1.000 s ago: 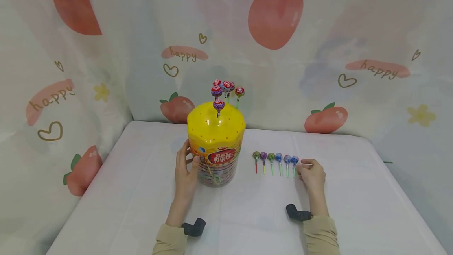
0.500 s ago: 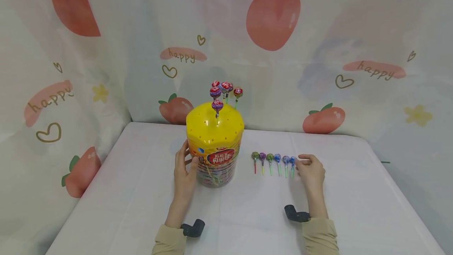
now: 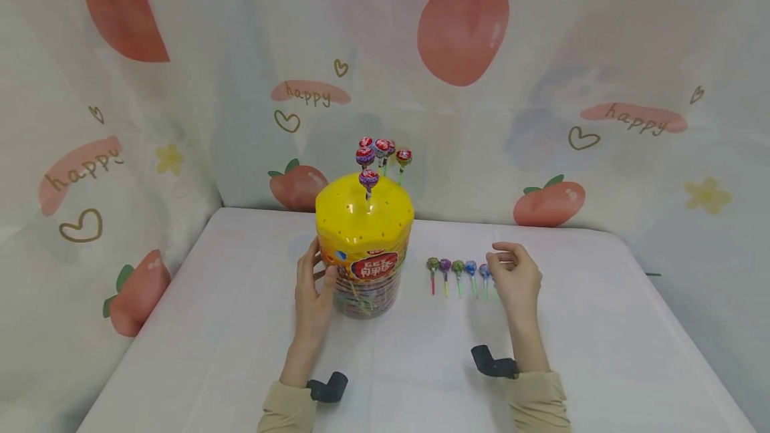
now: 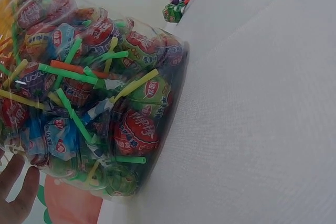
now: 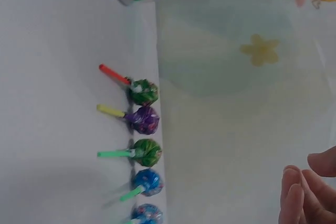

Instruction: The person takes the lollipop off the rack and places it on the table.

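A clear tub [image 3: 367, 296] packed with wrapped lollipops stands on the white table under a yellow lid [image 3: 361, 212]. Several lollipops [image 3: 369, 179] are upright on the lid, sticks down. My left hand [image 3: 313, 293] holds the tub's left side, thumb toward the front; in the left wrist view its fingertips meet the plastic. To the right, a row of lollipops [image 3: 458, 266] lies with heads pointing away. Above the row's right end is my right hand [image 3: 517, 279], thumb and fingers apart with nothing between them in the right wrist view. It partly hides the last lollipop.
Dark wrist mounts [image 3: 329, 387] sit on both forearms, beside the beige sleeves. A printed cloth backdrop [image 3: 385, 105] with fruit and hearts surrounds the table [image 3: 415, 379] at the back and sides.
My right hand has risen and shifted left from beside the row's right end, now overlapping the last lollipop. My left hand and the tub stay in place; the head view shifts slightly.
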Tool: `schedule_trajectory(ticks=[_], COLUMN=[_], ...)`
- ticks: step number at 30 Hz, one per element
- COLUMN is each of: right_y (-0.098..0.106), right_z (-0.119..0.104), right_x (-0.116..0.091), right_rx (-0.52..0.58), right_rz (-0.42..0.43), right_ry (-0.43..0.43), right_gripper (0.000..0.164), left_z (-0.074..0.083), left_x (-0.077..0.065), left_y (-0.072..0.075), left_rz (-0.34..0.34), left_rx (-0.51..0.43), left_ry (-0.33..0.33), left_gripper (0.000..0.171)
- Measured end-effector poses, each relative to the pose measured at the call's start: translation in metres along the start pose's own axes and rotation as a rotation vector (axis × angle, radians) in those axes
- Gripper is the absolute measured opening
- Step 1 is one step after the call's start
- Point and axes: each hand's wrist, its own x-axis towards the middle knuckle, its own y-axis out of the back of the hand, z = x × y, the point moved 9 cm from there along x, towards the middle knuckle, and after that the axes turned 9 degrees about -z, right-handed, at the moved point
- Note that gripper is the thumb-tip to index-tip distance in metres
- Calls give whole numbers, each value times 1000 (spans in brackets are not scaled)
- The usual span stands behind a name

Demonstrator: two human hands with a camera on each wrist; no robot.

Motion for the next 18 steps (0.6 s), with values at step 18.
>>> schedule_trajectory(ticks=[18], right_y=[-15], right_z=[-110], right_x=[-20], right_rx=[156], right_rz=[-27], right_ry=[355], right_gripper=[21], left_z=[9], left_x=[-2], left_y=[0], left_rz=[-7], left_rx=[-11], left_ry=[3], left_gripper=[61])
